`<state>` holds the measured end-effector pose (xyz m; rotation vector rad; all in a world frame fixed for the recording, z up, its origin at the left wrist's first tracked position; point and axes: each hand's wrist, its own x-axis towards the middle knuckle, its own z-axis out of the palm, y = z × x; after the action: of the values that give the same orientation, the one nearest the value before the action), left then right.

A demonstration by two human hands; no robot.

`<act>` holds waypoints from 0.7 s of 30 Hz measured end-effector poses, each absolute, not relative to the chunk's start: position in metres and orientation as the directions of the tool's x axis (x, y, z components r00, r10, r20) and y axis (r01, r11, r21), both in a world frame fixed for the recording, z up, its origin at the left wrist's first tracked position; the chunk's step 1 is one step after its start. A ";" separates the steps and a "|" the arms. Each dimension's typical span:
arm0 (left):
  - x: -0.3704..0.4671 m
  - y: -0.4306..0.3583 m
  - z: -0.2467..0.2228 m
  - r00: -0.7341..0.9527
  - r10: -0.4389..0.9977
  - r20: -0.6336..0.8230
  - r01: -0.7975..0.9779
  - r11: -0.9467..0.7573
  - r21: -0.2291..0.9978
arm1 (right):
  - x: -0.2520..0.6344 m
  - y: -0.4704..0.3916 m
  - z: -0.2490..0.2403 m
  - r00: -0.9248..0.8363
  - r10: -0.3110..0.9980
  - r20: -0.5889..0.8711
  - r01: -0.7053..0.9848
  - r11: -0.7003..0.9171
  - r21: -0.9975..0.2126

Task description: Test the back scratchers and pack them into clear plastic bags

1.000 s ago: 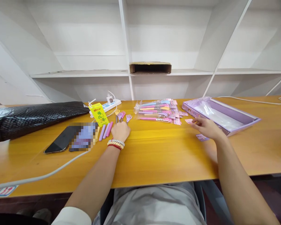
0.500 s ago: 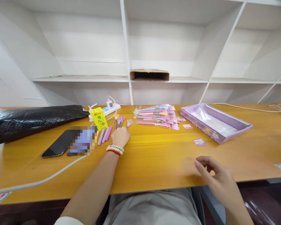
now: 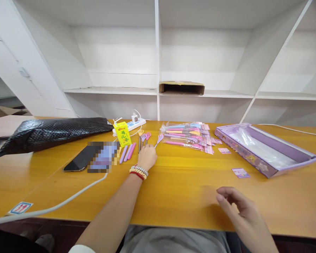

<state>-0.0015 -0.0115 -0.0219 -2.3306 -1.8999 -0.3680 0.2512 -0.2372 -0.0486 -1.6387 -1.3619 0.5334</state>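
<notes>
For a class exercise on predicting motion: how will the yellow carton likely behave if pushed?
The yellow carton stands taller than wide, so a push near its top may tip it. Its flat faces suggest sliding over rolling. Its straight edges hint at fairly stiff walls.

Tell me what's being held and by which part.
The right hand is empty. The left hand is at the stem of the rightmost purple claw; whether it grips there can't be told.

4 claw-head sticks on worktop: 1 yellow, 1 pink, 2 purple. Claws point away; 3 are close together, 1 purple apart, slanting right. Lower ends hidden.
</notes>
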 end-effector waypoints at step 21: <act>0.040 -0.194 -0.007 0.320 0.909 0.267 0.504 -0.402 0.764 | 0.193 -0.236 -0.047 -0.121 0.963 0.242 0.331 0.269 -0.904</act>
<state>0.0396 -0.1938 -0.0065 -2.9549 -1.8083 -1.3688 0.1928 -0.2362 -0.0468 -1.2148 -1.6339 0.8763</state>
